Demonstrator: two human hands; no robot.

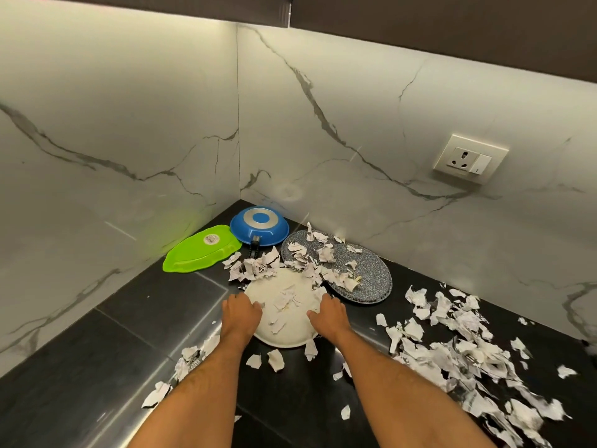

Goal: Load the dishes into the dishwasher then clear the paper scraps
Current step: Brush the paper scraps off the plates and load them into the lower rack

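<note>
We could not see the fingertips of our hands, which were curled over the white plate's (284, 321) rims. Paper scraps (458, 347) hid part of the speckled plate (371, 270). The label (211, 239) on the green dish (200, 250) was too small to read.

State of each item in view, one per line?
White plate: flat on counter, scraps on it, gripped at both sides.
Left hand: grips plate's left rim.
Right hand: grips right rim.
Grey speckled plate: flat, scrap-strewn.
Blue pan: upside down.
Green leaf dish: upside down.
</note>
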